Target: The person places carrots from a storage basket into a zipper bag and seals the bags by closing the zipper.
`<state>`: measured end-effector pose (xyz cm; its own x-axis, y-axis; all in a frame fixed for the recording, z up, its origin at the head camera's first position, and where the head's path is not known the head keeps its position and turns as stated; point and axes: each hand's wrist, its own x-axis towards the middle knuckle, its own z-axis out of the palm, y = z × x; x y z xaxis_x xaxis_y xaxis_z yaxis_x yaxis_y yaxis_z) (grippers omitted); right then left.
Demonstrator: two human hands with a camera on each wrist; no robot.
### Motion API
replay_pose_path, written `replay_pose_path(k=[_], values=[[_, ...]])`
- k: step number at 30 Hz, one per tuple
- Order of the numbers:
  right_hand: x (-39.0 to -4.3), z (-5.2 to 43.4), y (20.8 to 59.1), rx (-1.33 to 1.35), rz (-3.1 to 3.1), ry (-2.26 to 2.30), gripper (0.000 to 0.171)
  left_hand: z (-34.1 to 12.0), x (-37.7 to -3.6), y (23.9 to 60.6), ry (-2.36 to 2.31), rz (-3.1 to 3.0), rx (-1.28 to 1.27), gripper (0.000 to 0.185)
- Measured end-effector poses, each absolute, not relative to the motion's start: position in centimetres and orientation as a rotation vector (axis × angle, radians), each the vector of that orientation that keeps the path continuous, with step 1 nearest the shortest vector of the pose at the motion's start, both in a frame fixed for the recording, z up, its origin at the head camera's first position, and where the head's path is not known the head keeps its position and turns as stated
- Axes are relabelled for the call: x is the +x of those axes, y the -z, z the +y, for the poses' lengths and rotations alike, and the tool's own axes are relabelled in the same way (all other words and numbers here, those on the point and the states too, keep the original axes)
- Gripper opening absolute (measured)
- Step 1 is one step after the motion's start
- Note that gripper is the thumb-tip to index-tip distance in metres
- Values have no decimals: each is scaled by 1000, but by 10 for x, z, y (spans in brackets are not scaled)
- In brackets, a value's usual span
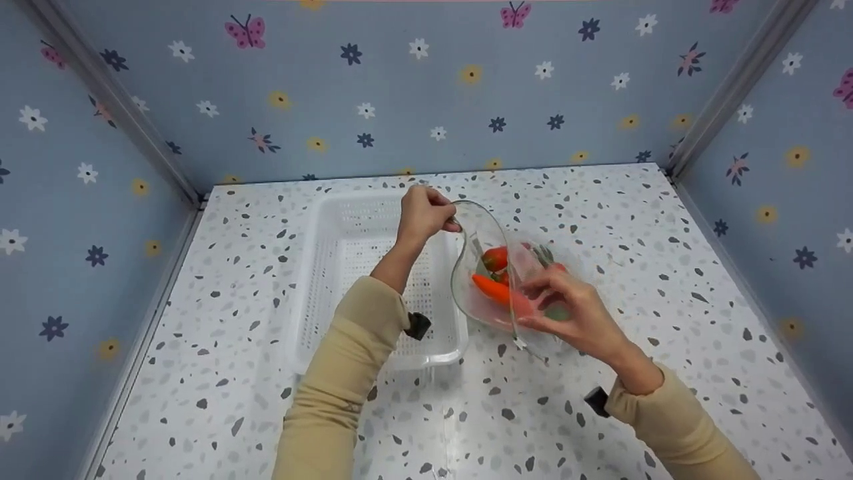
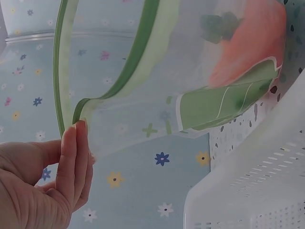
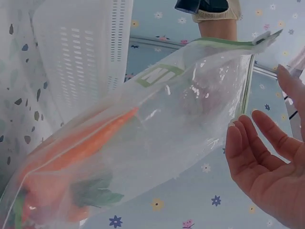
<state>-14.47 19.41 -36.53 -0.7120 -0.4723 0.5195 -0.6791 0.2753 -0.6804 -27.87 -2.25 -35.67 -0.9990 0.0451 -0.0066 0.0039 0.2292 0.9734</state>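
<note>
A clear zip bag [image 2: 128, 114] with green zip strips stands with its mouth spread wide. My left hand [image 1: 424, 215] pinches one end of the bag's rim between thumb and fingers, above the right edge of the white basket. At the opposite side of the mouth is my right hand [image 1: 576, 310]; its fingertips [image 3: 242, 121] touch the zip edge while the thumb stands apart from them. Inside the bag lie an orange carrot [image 1: 492, 289], a red tomato-like piece [image 1: 495, 258] and some green leafy bits [image 3: 97, 188], partly blurred by the plastic.
A white perforated plastic basket [image 1: 303, 287] stands left of the bag on the speckled tabletop [image 1: 233, 320]. Flower-patterned panels [image 1: 426, 87] rise at the back and both sides. A dark wrist camera [image 1: 418, 326] hangs by the left sleeve.
</note>
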Motion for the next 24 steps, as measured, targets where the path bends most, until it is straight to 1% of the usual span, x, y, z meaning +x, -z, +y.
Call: replay_pose_path(k=[7,10,15,20,24], values=[[-135,193,367,1311,-2242,-1257,52,-22,-279,357,-1903,2446,0,10],[-134,194,374,1340,-2253,-1199,58,-22,-279,358,-1887,2459,-17,10],[-140,200,399,1330,-2265,-1112,66,-23,-278,359,-1889,2464,-15,10],[-145,204,413,1303,-2243,-1074,64,-25,-277,361,-1900,2437,-20,9],[-144,205,416,1288,-2214,-1104,56,-28,-277,364,-1908,2418,-32,8]])
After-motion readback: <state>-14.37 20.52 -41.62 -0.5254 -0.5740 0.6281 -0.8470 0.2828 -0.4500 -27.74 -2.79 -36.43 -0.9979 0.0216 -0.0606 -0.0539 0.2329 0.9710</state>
